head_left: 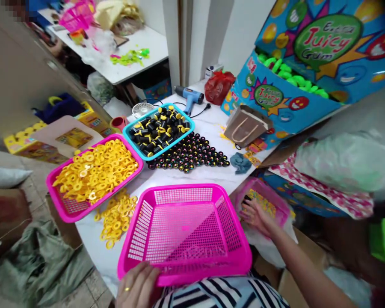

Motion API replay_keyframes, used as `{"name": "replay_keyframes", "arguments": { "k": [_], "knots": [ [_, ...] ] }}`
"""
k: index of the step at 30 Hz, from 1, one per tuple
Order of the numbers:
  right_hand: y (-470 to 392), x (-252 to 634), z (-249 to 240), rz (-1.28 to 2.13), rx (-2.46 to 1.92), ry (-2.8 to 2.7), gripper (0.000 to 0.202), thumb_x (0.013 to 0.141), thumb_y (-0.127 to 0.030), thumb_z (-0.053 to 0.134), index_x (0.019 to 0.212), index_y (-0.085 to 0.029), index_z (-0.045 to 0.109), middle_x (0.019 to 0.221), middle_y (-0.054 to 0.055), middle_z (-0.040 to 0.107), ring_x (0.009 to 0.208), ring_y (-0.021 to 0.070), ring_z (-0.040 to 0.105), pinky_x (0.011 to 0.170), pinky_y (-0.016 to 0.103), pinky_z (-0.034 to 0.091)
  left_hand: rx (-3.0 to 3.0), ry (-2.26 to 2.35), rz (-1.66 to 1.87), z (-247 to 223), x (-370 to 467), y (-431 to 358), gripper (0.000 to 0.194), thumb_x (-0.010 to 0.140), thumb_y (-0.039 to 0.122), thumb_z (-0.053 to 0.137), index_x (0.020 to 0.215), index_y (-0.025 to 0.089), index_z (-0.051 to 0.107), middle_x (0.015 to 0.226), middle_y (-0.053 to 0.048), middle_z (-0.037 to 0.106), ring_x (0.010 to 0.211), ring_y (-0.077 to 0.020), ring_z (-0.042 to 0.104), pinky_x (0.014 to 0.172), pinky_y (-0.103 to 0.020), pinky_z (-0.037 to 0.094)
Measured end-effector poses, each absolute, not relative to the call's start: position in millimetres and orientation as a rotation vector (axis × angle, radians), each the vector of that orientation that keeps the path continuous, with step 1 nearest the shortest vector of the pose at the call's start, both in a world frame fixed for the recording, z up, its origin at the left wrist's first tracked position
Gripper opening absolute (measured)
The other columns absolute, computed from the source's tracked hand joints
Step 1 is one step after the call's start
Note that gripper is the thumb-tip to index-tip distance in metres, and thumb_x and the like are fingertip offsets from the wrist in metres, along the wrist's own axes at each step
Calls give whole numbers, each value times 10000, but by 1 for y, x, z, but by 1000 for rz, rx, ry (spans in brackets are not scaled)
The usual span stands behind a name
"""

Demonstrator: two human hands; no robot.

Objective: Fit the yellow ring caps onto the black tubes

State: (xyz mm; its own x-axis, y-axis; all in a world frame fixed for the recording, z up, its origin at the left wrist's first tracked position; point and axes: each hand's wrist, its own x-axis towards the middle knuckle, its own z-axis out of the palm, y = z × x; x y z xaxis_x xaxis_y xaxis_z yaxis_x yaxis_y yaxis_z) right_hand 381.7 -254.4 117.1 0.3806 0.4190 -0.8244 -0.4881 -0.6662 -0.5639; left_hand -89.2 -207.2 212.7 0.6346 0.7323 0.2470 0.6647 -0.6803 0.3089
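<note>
My left hand (138, 282), with a ring on one finger, is closed over the near left rim of an empty pink mesh basket (186, 278). My right hand (256, 214) is off to the right, over a smaller pink basket (277, 192) of small yellowish pieces. A dark bit shows at its fingertips, too small to make out. Left of the empty basket lie loose yellow rings (117, 216). Behind them a pink tray (59, 209) is heaped with yellow rings. A blue tray (126, 132) holds black cylinders with yellow parts. Beside it several black round pieces (195, 154) lie on the table.
At the back are a heat gun (191, 96), a small white fan (143, 110) and a red bag (218, 87). A brown paper bag (246, 128) stands before large blue gum boxes (269, 96) at the right. Cloth (38, 261) lies on the floor at left.
</note>
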Motion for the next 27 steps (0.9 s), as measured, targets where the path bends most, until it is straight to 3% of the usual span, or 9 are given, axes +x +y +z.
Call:
{"name": "replay_keyframes", "arguments": {
  "k": [3, 6, 10, 17, 23, 25, 27],
  "knots": [
    [-226, 356, 128, 1689, -1661, -191, 463, 812, -547, 631, 1163, -245, 628, 1107, 101, 695, 880, 254, 693, 724, 387, 563, 2623, 1125, 607, 195, -55, -214, 318, 943, 280, 387, 1094, 218, 660, 922, -83, 714, 922, -250, 646, 795, -373, 483],
    [-197, 345, 133, 1862, -1583, -398, 451, 672, -348, 777, 1077, -191, 655, 960, 76, 728, 773, 235, 696, 736, 376, 558, 2594, 1146, 677, 176, -31, -218, 321, 939, 194, 353, 1005, 216, 667, 842, -66, 710, 851, -225, 646, 774, -344, 473],
    [-175, 345, 130, 1900, -1623, -465, 456, 605, -236, 748, 1047, -187, 647, 899, 52, 732, 702, 220, 689, 680, 361, 557, 2545, 984, 617, 154, -24, -225, 301, 913, 117, 365, 948, 207, 650, 795, -42, 698, 734, -174, 638, 750, -289, 492],
    [-179, 339, 124, 1936, -1699, -613, 193, 595, -218, 653, 772, -145, 683, 637, 42, 691, 551, 209, 640, 579, 325, 527, 2461, 1163, 650, 150, -24, -241, 257, 879, 137, 423, 942, 227, 655, 813, -48, 699, 728, -188, 642, 710, -319, 513],
    [-107, 325, 176, 1839, -1527, -1018, 398, 705, -348, 740, 1058, -171, 689, 1035, 105, 720, 933, 285, 671, 802, 380, 542, 2716, 1334, 707, 186, -54, -209, 330, 887, 79, 402, 1071, 197, 650, 928, -75, 725, 860, -197, 647, 802, -341, 480],
    [-70, 299, 205, 1707, -1432, -1204, 427, 725, -412, 739, 1062, -154, 691, 1032, 109, 715, 946, 283, 659, 793, 365, 545, 2844, 1391, 748, 196, -87, -184, 357, 855, 36, 431, 1093, 199, 641, 953, -70, 730, 891, -205, 644, 806, -349, 468],
    [-39, 270, 228, 1756, -1265, -1188, 542, 776, -455, 692, 1250, -210, 597, 1139, 85, 679, 945, 256, 661, 729, 350, 563, 2941, 1469, 800, 202, -125, -150, 362, 823, 22, 487, 1105, 196, 632, 955, -71, 735, 877, -218, 641, 805, -362, 461]
  ]
}}
